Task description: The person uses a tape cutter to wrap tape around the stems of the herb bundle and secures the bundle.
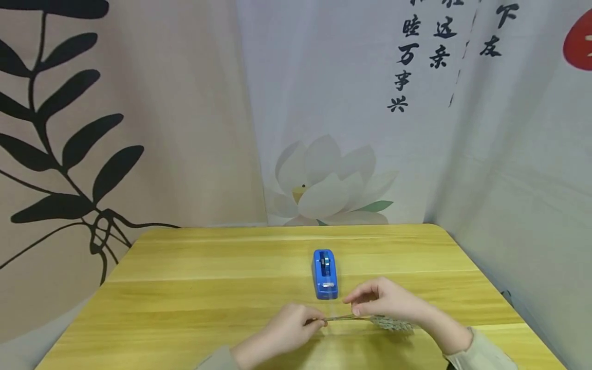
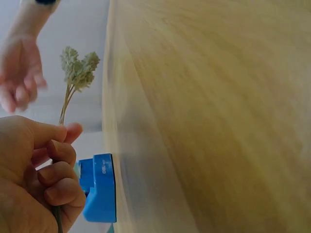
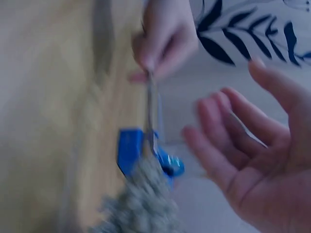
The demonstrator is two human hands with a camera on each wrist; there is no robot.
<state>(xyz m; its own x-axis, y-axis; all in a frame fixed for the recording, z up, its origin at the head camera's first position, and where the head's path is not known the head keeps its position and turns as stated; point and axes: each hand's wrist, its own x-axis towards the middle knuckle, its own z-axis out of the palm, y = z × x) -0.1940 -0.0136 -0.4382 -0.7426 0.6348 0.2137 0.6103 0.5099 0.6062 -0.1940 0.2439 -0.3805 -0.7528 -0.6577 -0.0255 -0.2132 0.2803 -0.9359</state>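
My left hand (image 1: 292,329) pinches the thin stems of a small bunch of dried flowers (image 1: 392,324) between thumb and fingers. The pale green-grey flower heads (image 2: 79,68) point away from that hand, toward the right side of the table. In the right wrist view my right hand (image 3: 262,150) has loosely bent, spread fingers with nothing between them, beside the stems. From the head it appears just above the bunch. Beyond both hands stands a blue tape dispenser (image 1: 325,275), its near end toward me.
The wooden table (image 1: 208,288) runs back to a hanging cloth (image 1: 324,103) printed with a lotus and dark lettering. Large dark leaves (image 1: 76,144) are printed on the cloth at the left. Another pale cloth (image 1: 527,169) hangs along the right side.
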